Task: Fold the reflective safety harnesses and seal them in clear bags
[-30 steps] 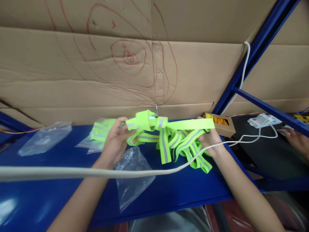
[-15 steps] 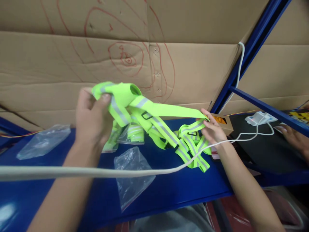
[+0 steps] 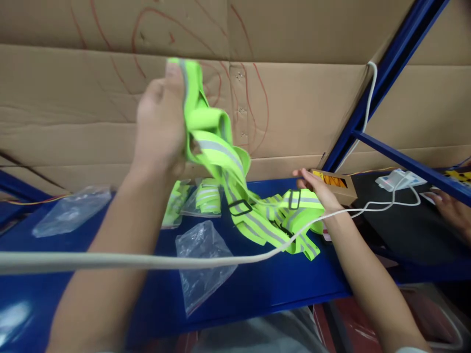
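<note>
Raised before the cardboard wall, my left hand [image 3: 162, 117] is closed on the upper end of a neon-yellow reflective strap harness [image 3: 221, 152]. The harness hangs down to the right, with black buckles along it, and its lower part lies bunched on the blue shelf [image 3: 257, 289]. My right hand [image 3: 312, 186] is just above the bunched straps at the right, fingers apart and nothing held in them. Whether its palm touches a strap is unclear.
A white cable [image 3: 228, 262] crosses in front of both forearms. Clear plastic bags [image 3: 202, 264] and rolled neon straps [image 3: 208, 197] lie on the shelf. An open cardboard box [image 3: 340, 189] stands behind my right hand. Another person's hand [image 3: 449, 208] is at the far right.
My left hand has risen and moved right, lifting the straps. My right hand has let go of the strap end and opened, shifting slightly left.
</note>
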`<state>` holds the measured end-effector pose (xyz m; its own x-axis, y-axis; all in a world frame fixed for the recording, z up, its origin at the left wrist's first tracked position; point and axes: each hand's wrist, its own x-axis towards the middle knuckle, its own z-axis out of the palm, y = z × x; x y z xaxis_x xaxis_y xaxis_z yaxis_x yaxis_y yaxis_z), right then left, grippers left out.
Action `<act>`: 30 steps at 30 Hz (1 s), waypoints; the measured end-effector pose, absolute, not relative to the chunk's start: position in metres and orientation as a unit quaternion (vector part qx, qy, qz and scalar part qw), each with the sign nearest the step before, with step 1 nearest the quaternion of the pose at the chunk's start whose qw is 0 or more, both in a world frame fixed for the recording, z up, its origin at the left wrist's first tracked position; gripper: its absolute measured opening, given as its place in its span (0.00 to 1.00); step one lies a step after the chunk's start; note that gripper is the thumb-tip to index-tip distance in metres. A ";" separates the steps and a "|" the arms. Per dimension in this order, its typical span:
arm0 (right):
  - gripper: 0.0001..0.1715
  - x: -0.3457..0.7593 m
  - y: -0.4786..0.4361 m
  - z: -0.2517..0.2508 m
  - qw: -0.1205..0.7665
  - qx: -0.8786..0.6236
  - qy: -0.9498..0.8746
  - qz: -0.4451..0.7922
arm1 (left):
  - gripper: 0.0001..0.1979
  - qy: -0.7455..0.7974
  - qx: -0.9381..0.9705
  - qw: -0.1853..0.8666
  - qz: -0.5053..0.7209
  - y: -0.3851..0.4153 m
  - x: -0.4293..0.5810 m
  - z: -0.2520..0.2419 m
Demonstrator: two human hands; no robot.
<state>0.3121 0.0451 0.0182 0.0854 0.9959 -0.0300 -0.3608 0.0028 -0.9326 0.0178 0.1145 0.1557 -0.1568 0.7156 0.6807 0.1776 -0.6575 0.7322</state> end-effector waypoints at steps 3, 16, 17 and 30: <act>0.26 0.310 0.052 0.010 0.633 -0.384 -0.330 0.585 | 0.20 0.404 0.697 0.067 0.589 0.141 0.011 0.125; 0.24 0.303 0.069 -0.029 0.692 -0.396 -0.369 0.478 | 0.23 0.353 0.920 0.076 0.154 0.029 0.068 -0.041; 0.23 0.300 0.068 -0.030 0.690 -0.402 -0.379 0.468 | 0.23 0.358 0.918 0.073 0.156 0.028 0.072 -0.047; 0.18 0.281 0.053 -0.037 0.696 -0.479 -0.532 0.058 | 0.21 0.386 0.815 0.323 0.288 0.113 0.033 0.039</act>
